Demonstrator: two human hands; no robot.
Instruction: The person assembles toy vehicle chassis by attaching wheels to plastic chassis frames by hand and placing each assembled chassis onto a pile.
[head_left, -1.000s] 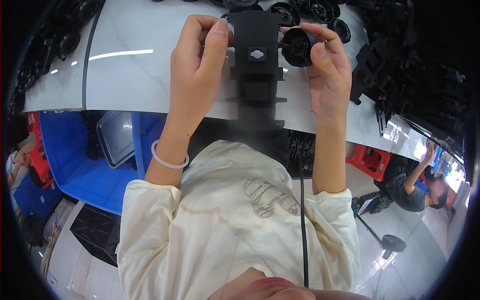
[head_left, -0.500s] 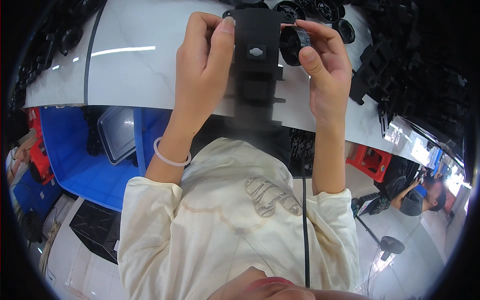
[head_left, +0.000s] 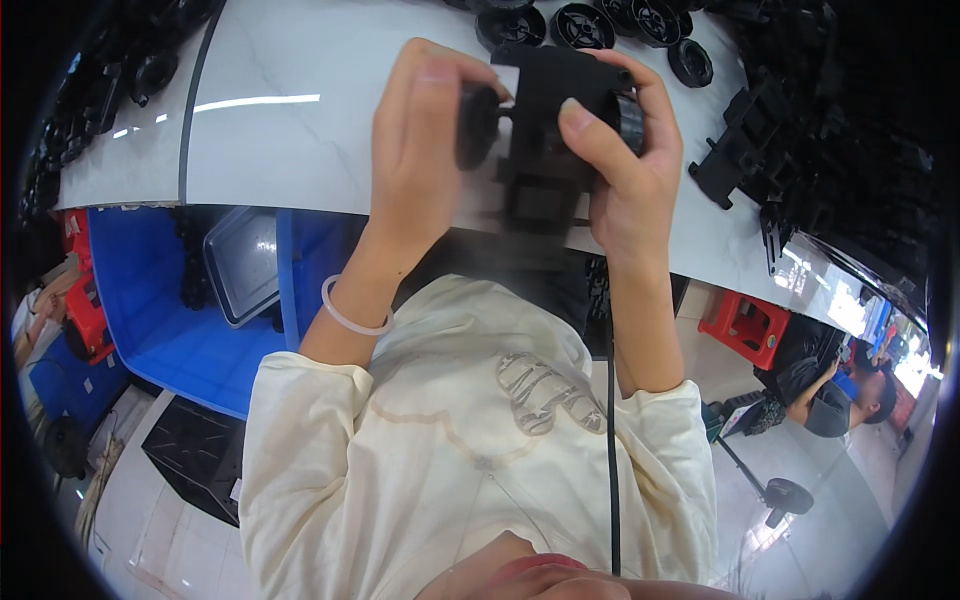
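Note:
Above the front edge of the white table, my right hand (head_left: 635, 175) grips a black plastic chassis (head_left: 545, 130), its thumb pressed on the top face. A black wheel (head_left: 628, 118) sits against the chassis's right side, under my right fingers. My left hand (head_left: 415, 150), a little blurred, is closed round another black wheel (head_left: 478, 125). That wheel lies beside the chassis's left side, in line with a short axle; whether it is seated there I cannot tell. The lower end of the chassis is smeared by motion.
Several black wheels (head_left: 582, 27) lie on the white table (head_left: 290, 140) beyond my hands. Black plastic parts (head_left: 740, 140) are piled at the right, with more at the far left. A blue bin (head_left: 150, 300) stands below the table at left; a red stool (head_left: 745, 325) is at right.
My right hand has shifted from the right wheel to a grip over the chassis, which has tilted and moved right. A wheel now shows in my left hand at the chassis's left side.

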